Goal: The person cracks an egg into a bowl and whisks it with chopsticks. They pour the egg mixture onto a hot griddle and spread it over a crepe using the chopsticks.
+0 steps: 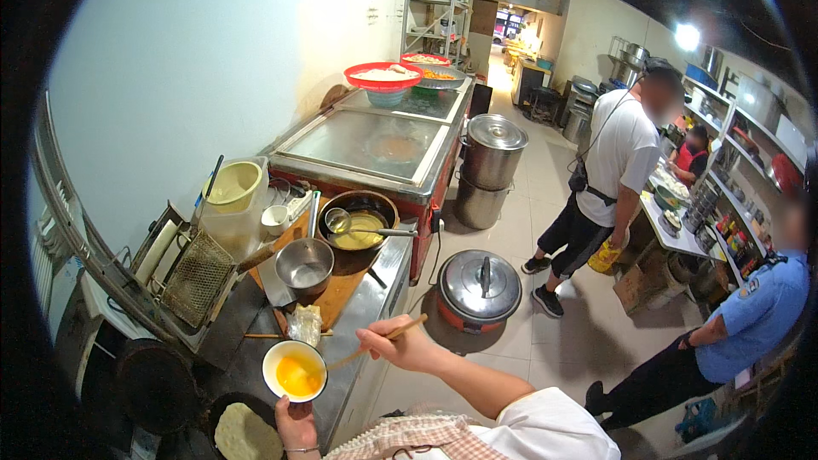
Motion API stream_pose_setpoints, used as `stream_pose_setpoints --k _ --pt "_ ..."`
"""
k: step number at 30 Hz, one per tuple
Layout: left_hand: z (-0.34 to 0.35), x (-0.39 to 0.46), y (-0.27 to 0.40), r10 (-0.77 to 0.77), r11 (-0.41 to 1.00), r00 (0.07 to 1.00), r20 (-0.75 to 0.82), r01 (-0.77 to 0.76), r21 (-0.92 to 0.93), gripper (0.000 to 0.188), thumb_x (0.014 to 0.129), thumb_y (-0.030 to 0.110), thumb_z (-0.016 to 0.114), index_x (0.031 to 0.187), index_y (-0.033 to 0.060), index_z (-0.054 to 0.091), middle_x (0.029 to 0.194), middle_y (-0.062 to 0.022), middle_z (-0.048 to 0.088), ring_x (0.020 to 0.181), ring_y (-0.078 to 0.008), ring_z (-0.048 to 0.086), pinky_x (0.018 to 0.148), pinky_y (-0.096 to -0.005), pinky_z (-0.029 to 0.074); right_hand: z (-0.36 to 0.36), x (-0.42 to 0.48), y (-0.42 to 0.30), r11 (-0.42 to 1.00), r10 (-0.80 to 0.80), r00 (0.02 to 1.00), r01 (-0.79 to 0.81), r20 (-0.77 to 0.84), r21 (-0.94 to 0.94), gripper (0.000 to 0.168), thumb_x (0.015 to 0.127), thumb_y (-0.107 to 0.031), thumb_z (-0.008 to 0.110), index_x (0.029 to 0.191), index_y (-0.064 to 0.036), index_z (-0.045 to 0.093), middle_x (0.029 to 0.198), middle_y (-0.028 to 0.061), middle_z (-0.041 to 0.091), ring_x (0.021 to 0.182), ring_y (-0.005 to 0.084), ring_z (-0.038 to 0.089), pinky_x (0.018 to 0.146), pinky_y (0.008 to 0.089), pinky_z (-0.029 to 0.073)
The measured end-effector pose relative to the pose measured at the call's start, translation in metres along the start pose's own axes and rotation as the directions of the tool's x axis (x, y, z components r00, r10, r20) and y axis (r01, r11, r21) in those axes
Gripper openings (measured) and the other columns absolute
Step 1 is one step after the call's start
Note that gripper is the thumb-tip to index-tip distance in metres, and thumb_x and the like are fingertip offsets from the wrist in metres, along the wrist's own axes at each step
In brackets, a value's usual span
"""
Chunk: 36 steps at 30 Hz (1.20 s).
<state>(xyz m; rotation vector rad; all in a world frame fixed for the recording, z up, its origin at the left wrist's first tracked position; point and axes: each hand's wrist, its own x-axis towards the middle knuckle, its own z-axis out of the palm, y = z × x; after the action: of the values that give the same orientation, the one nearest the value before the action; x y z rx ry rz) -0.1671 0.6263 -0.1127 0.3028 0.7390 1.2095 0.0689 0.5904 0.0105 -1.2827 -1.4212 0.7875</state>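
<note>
My left hand (pixel 296 423) grips the near rim of a white bowl (pixel 271 367) with a dark edge. Inside the bowl lies yellow beaten egg (pixel 298 375). Chopsticks (pixel 409 328) are pinched in my right hand (pixel 393 340), their lower ends reaching over the bowl's right side; whether it is one stick or two cannot be told. Just below and left of the bowl, a pale flatbread (pixel 246 432) lies in a dark round pan (pixel 220 404). A plastic-wrapped block (pixel 305 326) and a thin wooden stick (pixel 262 335) rest beyond the bowl.
A steel pot (pixel 304 265) stands on a wooden board (pixel 342 306), near a wok of oil (pixel 361 239) with a ladle (pixel 383 231). A fryer basket (pixel 198 281) is at left. On the floor sits a lidded electric pan (pixel 479 287). Two people stand at right; another sits farther back.
</note>
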Motion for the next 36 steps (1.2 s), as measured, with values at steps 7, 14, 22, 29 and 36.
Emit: stream_pose_setpoints --k 7,14,22,29,36 --pt "-0.025 0.014 -0.011 -0.061 0.997 0.998 0.008 0.061 -0.041 0.032 0.072 0.02 0.056 0.098 0.0023 0.051 0.093 -0.0063 0.057 0.082 -0.0176 0.055 0.069 -0.0277 0.045 -0.003 0.002 -0.004 0.996 0.054 0.997 -0.058 0.061 0.074 0.026 0.083 -0.018 0.051 0.068 0.003 0.055 0.054 0.004 0.051 0.048 0.0088 0.047 0.043 0.0233 0.038" --pt "-0.026 0.011 -0.009 -0.015 0.999 1.0 0.024 0.016 -0.035 0.031 0.072 0.02 0.055 0.096 0.0016 0.051 0.092 -0.0071 0.057 0.081 -0.0169 0.056 0.07 -0.0284 0.045 -0.009 0.004 -0.006 0.991 0.122 0.988 -0.126 0.094 0.036 0.029 0.084 -0.021 0.049 0.069 0.004 0.056 0.052 0.0042 0.051 0.049 0.0091 0.048 0.043 0.0233 0.038" --pt "-0.001 -0.01 0.0 -0.13 0.971 0.991 -0.038 0.135 0.197 0.026 0.078 0.028 0.052 0.093 0.0069 0.056 0.08 -0.0025 0.059 0.073 -0.0136 0.056 0.057 -0.0241 0.045 -0.011 -0.001 -0.01 0.998 0.067 0.996 -0.066 0.05 -0.014 0.03 0.084 -0.021 0.049 0.067 0.003 0.056 0.05 0.005 0.05 0.045 0.0092 0.045 0.041 0.0248 0.036" --pt "-0.021 0.009 -0.016 -0.083 0.996 0.996 -0.02 0.083 -0.014 0.029 0.073 0.02 0.055 0.095 0.0018 0.051 0.089 -0.0069 0.056 0.075 -0.016 0.055 0.067 -0.0277 0.045 -0.01 0.0 -0.008 0.993 0.087 0.983 -0.099 0.162 0.066 0.028 0.083 -0.018 0.05 0.066 0.004 0.054 0.049 0.0054 0.049 0.044 0.0097 0.043 0.04 0.026 0.034" --pt "-0.023 0.02 -0.033 -0.018 0.998 0.998 0.053 0.015 0.054 0.022 0.078 0.019 0.049 0.093 0.0038 0.051 0.083 -0.0041 0.054 0.068 -0.0137 0.052 0.059 -0.0252 0.044 -0.007 -0.005 -0.004 0.999 0.024 0.989 -0.028 0.146 0.021 0.029 0.084 -0.018 0.048 0.066 0.004 0.054 0.05 0.0076 0.05 0.046 0.0119 0.046 0.043 0.0268 0.037"
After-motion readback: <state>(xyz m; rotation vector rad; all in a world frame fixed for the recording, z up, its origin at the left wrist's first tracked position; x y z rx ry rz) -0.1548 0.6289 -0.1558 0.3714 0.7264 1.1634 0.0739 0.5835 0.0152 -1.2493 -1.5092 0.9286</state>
